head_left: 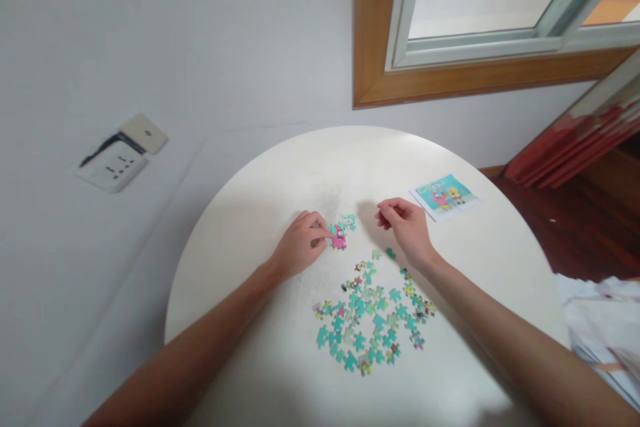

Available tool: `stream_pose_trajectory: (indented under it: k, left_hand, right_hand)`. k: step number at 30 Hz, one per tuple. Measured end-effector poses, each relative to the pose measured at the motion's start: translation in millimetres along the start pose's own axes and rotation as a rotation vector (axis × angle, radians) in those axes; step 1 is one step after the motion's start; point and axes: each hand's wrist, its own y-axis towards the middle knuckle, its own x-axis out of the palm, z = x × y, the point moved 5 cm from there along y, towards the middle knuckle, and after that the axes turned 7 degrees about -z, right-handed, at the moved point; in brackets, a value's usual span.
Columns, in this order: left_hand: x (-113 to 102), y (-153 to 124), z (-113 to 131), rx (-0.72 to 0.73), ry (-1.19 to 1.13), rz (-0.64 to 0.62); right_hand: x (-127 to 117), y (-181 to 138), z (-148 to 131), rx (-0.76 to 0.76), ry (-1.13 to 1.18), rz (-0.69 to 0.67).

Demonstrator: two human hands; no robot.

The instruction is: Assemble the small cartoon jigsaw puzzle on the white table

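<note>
Left hand (300,245): is resting its extended index finger on the pink part of the joined pieces (340,242), the other fingers partly curling; whether it is pinching anything, I cannot tell.
Joined pieces: are lying just right of that hand on the round table (240,227), beyond the loose pieces (359,307).
Right hand (406,223): is curling loosely to the right of them, fingers bending toward the thumb — whether a piece is sitting inside, I cannot tell.
Loose pieces: are spreading across the near side.
Picture card (447,197): is lying right of the right hand.
Puzzle step: seems to be steadying or fitting this small section.
Next fit: is probably calling for a matching piece — knobs lining up, section staying still.
</note>
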Motion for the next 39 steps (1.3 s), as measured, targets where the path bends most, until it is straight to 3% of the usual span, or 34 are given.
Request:
stream_pose_trajectory:
  k: [8,21,24,29,34,39]
  left_hand:
    - [1.9,0.2,-2.1,-0.009,-0.027,0.044]
    - [-2.8,2.3,-16.7,-0.11,-0.077,0.181]
    - [-0.6,2.7,-19.8,-0.119,-0.083,0.187]
    - [2.8,2.9,-26.3,-0.154,-0.089,0.2]
    - [3.2,1.7,-32.2,-0.177,-0.101,0.23]
    - [3.5,2.1,-35.7,-0.197,-0.128,0.252]
  right_hand:
    - [-36.9,26.3,9.6,-0.091,-0.114,0.122]
    - [-29.1,31.9,23.0,-0.113,-0.33,-0.03]
    - [-28.2,33.6,23.5,-0.126,-0.435,-0.124]
    - [-23.1,32.8,23.4,-0.192,-0.636,-0.419]
    - [-15.7,21.8,14.6,-0.203,-0.66,-0.64]
    - [-14.5,16.1,8.0,-0.134,-0.729,-0.726]
